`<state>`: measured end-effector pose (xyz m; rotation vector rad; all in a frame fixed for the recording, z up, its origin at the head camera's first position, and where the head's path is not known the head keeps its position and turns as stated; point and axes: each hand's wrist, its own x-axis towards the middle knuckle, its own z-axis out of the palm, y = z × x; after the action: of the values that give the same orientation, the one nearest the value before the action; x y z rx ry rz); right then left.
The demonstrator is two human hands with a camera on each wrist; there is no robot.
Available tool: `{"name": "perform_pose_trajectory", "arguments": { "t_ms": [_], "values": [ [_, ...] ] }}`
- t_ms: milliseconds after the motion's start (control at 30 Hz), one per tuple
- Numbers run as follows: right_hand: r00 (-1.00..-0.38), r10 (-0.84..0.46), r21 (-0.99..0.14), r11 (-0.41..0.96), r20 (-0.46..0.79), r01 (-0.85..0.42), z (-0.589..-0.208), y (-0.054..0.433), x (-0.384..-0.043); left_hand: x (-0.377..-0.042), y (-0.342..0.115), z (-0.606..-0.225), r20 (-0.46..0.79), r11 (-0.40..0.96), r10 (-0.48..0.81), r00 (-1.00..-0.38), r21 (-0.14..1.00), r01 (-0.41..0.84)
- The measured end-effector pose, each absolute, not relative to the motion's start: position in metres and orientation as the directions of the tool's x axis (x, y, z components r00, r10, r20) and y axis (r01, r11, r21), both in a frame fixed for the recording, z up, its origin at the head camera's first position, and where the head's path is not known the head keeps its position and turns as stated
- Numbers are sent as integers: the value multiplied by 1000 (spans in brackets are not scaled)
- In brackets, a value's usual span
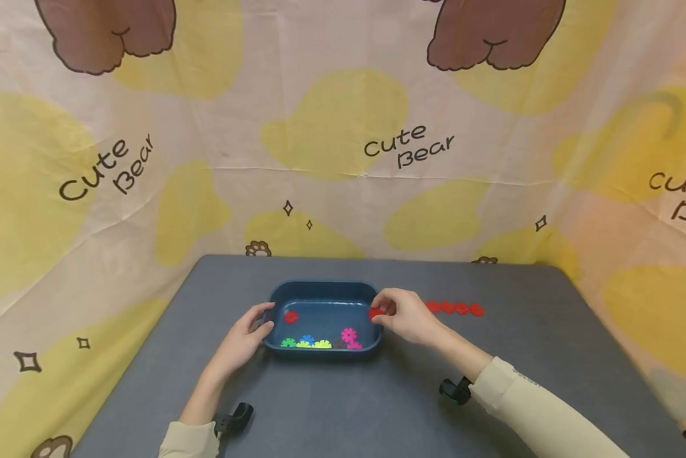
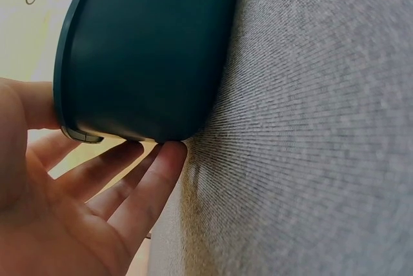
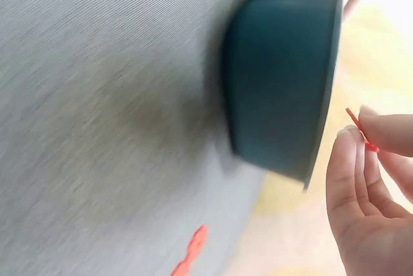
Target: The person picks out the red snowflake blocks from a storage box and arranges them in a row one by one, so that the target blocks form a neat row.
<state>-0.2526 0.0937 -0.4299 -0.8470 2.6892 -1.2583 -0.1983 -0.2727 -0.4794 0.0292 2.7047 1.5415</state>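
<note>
At the left end of a dark blue plastic tray (image 1: 322, 349), my left hand (image 1: 242, 337) holds the rim. In the left wrist view, its fingertips (image 2: 169, 153) touch the tray's outer end wall (image 2: 148, 63). A red notched plastic disc (image 1: 375, 313) is pinched between thumb and fingers of my right hand (image 1: 406, 316), over the tray's right rim. The right wrist view shows that disc (image 3: 360, 128) nearly edge-on. Inside the tray lie another red disc (image 1: 291, 317), a pink disc (image 1: 349, 334), a green disc (image 1: 288, 342), and several more along the near wall.
Several red discs (image 1: 454, 308) lie in a row on the grey table (image 1: 343, 407), right of the tray and partly behind my right hand. A patterned cloth (image 1: 331, 127) hangs behind the table and at both sides. Each wrist wears a black camera mount (image 1: 237, 418).
</note>
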Motion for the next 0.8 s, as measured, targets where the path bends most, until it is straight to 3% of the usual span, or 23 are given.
{"name": "perform_pose_trajectory", "arguments": {
  "t_ms": [333, 800],
  "values": [
    [-918, -375, -803, 503, 130, -319, -430, 148, -253, -201, -272, -480, -14, 506, 32, -999, 862, 4],
    [-960, -244, -809, 532, 137, -251, -437, 224, -261, -200, -272, -481, -21, 503, 27, -999, 865, -5]
  ]
}}
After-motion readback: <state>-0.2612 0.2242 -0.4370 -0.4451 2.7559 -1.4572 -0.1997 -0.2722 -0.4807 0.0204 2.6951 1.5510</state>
